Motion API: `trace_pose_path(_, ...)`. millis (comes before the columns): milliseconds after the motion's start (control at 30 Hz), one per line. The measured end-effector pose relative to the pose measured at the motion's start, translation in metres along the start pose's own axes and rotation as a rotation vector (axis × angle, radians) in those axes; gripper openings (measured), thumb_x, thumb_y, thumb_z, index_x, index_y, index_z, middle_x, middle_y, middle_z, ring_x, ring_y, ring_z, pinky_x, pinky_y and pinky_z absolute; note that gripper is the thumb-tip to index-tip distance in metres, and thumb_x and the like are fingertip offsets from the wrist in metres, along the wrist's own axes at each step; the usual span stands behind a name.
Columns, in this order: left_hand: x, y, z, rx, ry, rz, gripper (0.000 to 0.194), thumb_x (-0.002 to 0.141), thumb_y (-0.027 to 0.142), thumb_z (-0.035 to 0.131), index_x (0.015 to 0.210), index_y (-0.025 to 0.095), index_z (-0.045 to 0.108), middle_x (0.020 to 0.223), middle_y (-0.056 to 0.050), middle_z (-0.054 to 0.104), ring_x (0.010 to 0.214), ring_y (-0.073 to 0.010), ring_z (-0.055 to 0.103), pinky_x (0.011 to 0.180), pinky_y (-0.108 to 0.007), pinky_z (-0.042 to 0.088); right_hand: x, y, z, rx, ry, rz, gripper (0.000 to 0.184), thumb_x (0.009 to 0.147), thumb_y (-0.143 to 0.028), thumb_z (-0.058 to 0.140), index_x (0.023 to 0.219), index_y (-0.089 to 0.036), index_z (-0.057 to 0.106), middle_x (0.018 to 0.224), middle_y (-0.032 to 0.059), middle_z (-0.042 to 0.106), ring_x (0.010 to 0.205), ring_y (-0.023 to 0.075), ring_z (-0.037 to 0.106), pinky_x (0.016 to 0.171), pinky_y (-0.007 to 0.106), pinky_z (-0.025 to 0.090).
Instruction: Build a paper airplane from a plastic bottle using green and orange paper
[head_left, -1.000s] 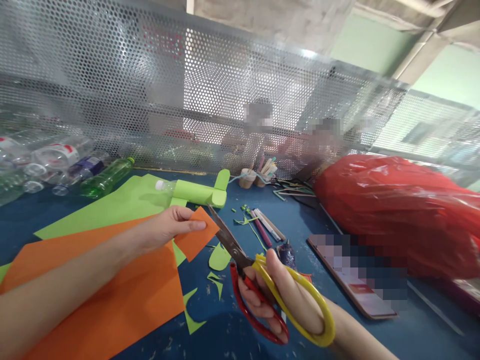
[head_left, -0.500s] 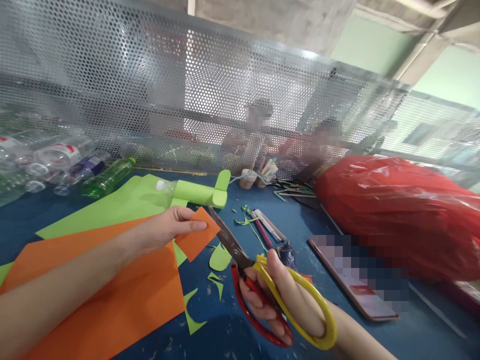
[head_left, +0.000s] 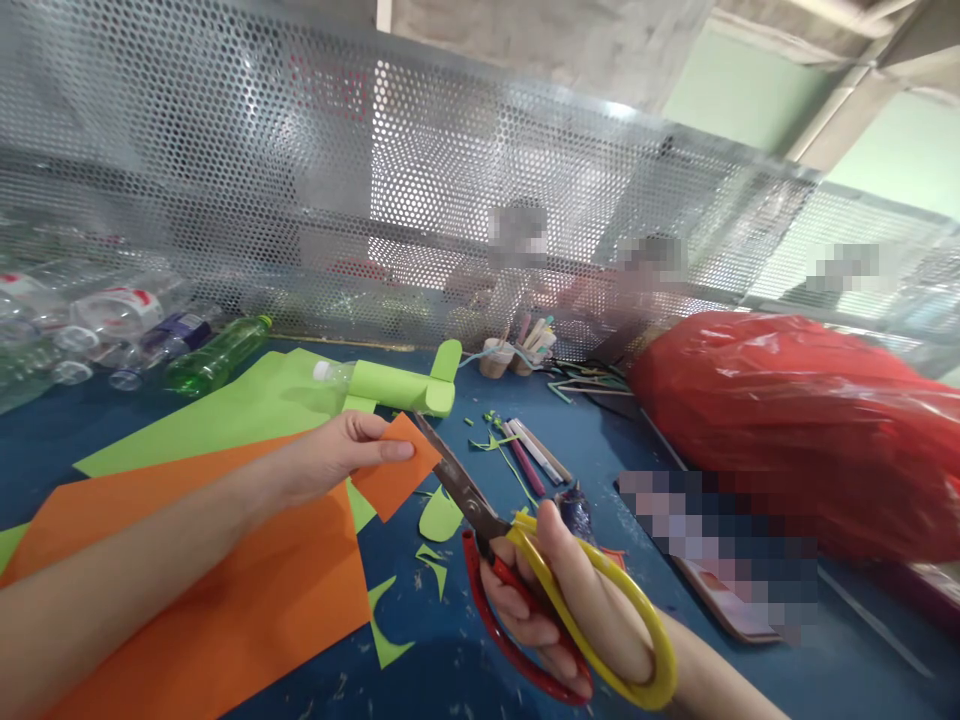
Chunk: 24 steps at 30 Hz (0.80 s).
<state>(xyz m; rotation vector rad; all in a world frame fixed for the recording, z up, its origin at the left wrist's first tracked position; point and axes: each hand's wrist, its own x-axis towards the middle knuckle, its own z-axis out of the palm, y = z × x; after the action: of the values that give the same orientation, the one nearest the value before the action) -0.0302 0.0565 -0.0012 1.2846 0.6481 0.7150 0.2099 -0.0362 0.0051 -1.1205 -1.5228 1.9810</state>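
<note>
Between the thumb and fingers of my left hand is a small orange paper piece. My right hand grips scissors with one yellow and one red handle. Their blades lie at the paper's upper right edge; whether they cut into it I cannot tell. Beneath my left arm spreads a large orange sheet, partly over a green sheet. Behind my left hand lies a bottle wrapped in green paper, with fin-like flaps. Green paper scraps and a rounded green piece lie below the blades.
Plastic bottles lie at the left. Pens and a dark blue glittery item lie beyond the scissors. At the right are a phone and a big red plastic bag. Cups with sticks stand by the perforated metal screen.
The scissor handles have spread slightly, the red one shifting down and right. My left hand and the orange piece stay almost where they were.
</note>
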Motion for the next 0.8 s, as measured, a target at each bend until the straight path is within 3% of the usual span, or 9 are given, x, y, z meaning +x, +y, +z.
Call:
trace_pose_path(467,-0.0008,0.0014,-0.0018,-0.022,-0.029,0.008,0.015,0.077,0.029,0.072,0.085,0.017,0.076,0.082,-0.002,0.076,0.073,-0.0141,0.068,0.070,-0.023,0.051,-0.0033,-0.0092,0.0060,-0.075,0.074,-0.014,0.071,0.072,-0.087,0.019,0.059,-0.020,0.038,0.040,-0.0106,0.031,0.021,0.0009,0.025,0.020,0.011,0.022)
trace_pose_path(600,-0.0011,0.0023,-0.0017,-0.094,-0.016,0.010,0.030,0.071,0.031,0.077,0.098,0.020,0.072,0.085,-0.001,0.075,0.075,-0.0135,0.067,0.067,-0.021,0.050,-0.0025,-0.0086,0.0044,-0.065,0.061,-0.009,0.071,0.071,-0.088,0.022,0.060,-0.019,0.039,0.042,-0.0098,0.034,0.023,0.0013,0.028,0.021,0.011,0.023)
trace_pose_path(800,-0.0005,-0.0020,-0.0028,-0.103,0.015,-0.003,0.019,0.078,0.034,0.070,0.080,0.016,0.074,0.066,0.001,0.070,0.056,-0.0078,0.060,0.055,-0.017,0.044,0.0006,-0.0013,0.0030,-0.027,0.017,0.004,0.071,0.072,-0.088,0.021,0.062,-0.019,0.039,0.047,-0.0077,0.037,0.033,0.0050,0.038,0.031,0.017,0.041)
